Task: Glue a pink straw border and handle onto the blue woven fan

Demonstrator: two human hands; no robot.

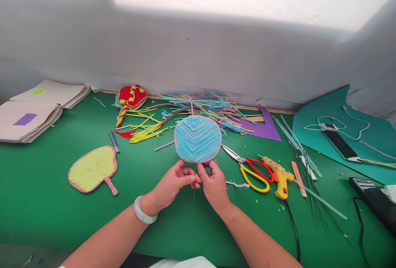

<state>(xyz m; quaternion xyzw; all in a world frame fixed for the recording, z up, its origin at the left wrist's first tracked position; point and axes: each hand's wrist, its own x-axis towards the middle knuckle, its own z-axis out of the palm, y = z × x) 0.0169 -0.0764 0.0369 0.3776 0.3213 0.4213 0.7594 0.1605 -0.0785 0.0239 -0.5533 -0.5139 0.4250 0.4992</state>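
A round blue fan (198, 138) with a pink edge and slanted rows of fuzzy strips stands upright above the table in front of me. My right hand (214, 182) is closed on its lower edge, thumb toward me. My left hand (181, 179) is just beside it, fingers pinched below the fan. A thin green wire (194, 202) hangs down from the left fingertips; its upper end is hidden by the fingers. Behind my right hand a pale lilac pipe cleaner (238, 184) lies on the table.
Scissors (256, 173) and a yellow glue gun (282, 179) lie right, near green wires (312, 202) and clear glue sticks (328, 206). A yellow fan (93, 170) lies left. Behind are a red fan (132, 96), loose pipe cleaners (201, 105) and purple sheet (269, 130). Books (34, 115) sit far left.
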